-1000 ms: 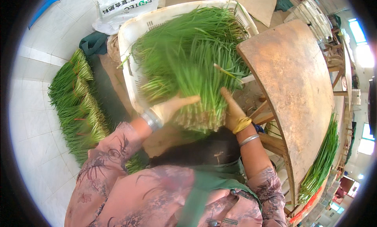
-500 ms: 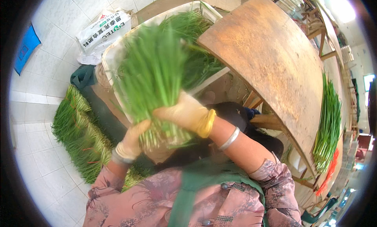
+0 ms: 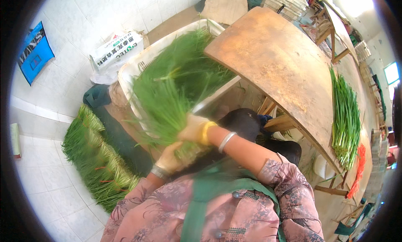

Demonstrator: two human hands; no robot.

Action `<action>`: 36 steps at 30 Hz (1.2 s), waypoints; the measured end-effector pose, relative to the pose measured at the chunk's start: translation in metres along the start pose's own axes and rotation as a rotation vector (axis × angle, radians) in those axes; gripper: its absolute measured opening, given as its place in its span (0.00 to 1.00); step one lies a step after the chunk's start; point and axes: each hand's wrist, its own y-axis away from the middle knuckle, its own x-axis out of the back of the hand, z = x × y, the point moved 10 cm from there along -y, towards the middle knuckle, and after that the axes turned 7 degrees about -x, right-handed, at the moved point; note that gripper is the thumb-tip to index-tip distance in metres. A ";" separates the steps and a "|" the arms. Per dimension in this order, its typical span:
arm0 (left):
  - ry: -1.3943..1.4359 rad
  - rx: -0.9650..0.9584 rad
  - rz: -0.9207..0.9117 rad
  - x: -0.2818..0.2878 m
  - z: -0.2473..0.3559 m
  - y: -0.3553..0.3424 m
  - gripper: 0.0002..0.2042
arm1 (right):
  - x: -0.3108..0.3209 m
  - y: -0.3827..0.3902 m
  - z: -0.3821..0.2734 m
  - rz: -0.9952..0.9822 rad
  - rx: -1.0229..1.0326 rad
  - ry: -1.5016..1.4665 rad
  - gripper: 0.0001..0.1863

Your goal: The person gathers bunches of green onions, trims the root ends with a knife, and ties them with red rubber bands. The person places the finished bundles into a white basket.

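A thick bunch of green chives (image 3: 163,101) is in both my gloved hands, its pale stem ends toward my body. My right hand (image 3: 194,129) wraps round the stems from the right. Lower down, my left hand (image 3: 168,157) is closed about the stem ends; its fingers are partly hidden and blurred. The leaves spread over the near left part of a white plastic crate (image 3: 124,81). More loose chives (image 3: 184,53) lie inside that crate.
Tied chive bundles (image 3: 94,158) are stacked at the left by the tiled wall. A wooden table (image 3: 268,57) stands at the right, bearing another row of chives (image 3: 345,120) and red ties (image 3: 357,171). A white sack (image 3: 117,51) lies behind the crate.
The bunch has come down closer to my body, its leaves now lower and more spread. My left hand has shifted right, nearer my right hand. The whole view has shifted slightly.
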 end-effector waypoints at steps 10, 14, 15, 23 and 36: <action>-1.310 -0.516 -0.016 -0.144 0.022 0.043 0.27 | 0.181 0.180 -0.104 0.538 0.034 -0.250 0.55; -1.364 -0.513 -0.269 -0.251 -0.040 -0.021 0.23 | 0.243 0.273 -0.105 0.846 -0.039 0.013 0.53; -1.368 -0.503 -0.336 -0.275 -0.063 -0.043 0.22 | 0.256 0.297 -0.101 0.933 -0.052 0.084 0.52; -1.393 -0.354 -0.891 -0.325 -0.274 -0.192 0.15 | 0.289 0.412 0.047 1.115 -0.330 0.062 0.53; -1.233 0.418 -0.281 -0.255 -0.277 -0.213 0.23 | 0.241 0.388 0.215 0.594 -0.690 0.043 0.55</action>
